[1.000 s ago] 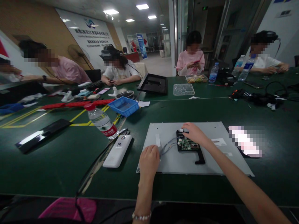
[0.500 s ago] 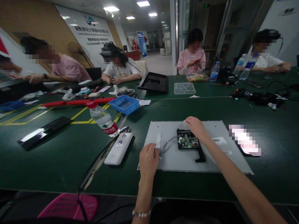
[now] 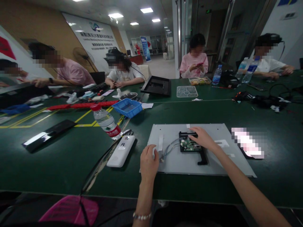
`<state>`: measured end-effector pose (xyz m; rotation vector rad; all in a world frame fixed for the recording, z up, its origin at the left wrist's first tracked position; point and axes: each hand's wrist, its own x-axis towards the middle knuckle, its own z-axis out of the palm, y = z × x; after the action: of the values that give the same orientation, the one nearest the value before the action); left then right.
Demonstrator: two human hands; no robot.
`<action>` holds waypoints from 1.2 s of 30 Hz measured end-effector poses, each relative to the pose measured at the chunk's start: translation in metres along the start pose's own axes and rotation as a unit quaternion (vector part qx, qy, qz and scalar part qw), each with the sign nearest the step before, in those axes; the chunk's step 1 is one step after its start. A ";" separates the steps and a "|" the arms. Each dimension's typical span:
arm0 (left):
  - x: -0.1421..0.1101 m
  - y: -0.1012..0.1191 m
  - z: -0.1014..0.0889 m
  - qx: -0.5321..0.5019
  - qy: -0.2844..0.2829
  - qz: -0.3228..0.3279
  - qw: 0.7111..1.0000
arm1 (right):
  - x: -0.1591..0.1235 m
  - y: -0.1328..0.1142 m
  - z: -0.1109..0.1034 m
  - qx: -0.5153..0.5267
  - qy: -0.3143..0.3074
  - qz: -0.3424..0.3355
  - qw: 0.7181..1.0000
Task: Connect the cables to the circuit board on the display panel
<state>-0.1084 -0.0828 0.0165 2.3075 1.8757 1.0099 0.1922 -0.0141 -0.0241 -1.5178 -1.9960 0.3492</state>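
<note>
A flat grey panel (image 3: 170,165) lies on the green table before me. On it sits a black bracket (image 3: 203,157) carrying a green circuit board (image 3: 189,145), with thin grey cables (image 3: 169,148) running off to the left. My left hand (image 3: 149,160) is at the panel's left edge, thumb apart from the fingers, next to a white tape strip (image 3: 161,142) and the cable ends. Over the board's upper right, my right hand (image 3: 204,138) has its fingers stretched out and thumb apart, holding nothing visible. A small white tab (image 3: 188,126) shows at the panel's far edge.
Left of the panel are a white power bank (image 3: 121,151), a water bottle (image 3: 106,123), black cables and a blue tray (image 3: 127,108). A phone (image 3: 247,143) lies to the right. Farther back are a black frame (image 3: 156,86) and several people seated around the table.
My right hand has come off the white tab at the far edge and moved right and nearer, over the board. My left thumb and fingers have parted beside the tape strip.
</note>
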 end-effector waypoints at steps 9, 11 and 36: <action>-0.002 -0.002 0.004 0.015 -0.013 -0.001 1.000 | -0.015 -0.005 -0.001 0.027 -0.039 -0.010 0.999; -0.003 -0.004 0.008 0.038 -0.029 -0.004 0.999 | -0.018 -0.003 -0.003 0.046 -0.031 -0.001 0.998; 0.005 0.025 0.007 0.080 -0.062 -0.003 0.995 | -0.052 -0.004 -0.040 0.085 -0.173 0.019 0.981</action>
<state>-0.0828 -0.0828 0.0225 2.3850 1.9804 0.7201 0.2217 -0.0699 -0.0061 -1.4652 -2.1328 0.8279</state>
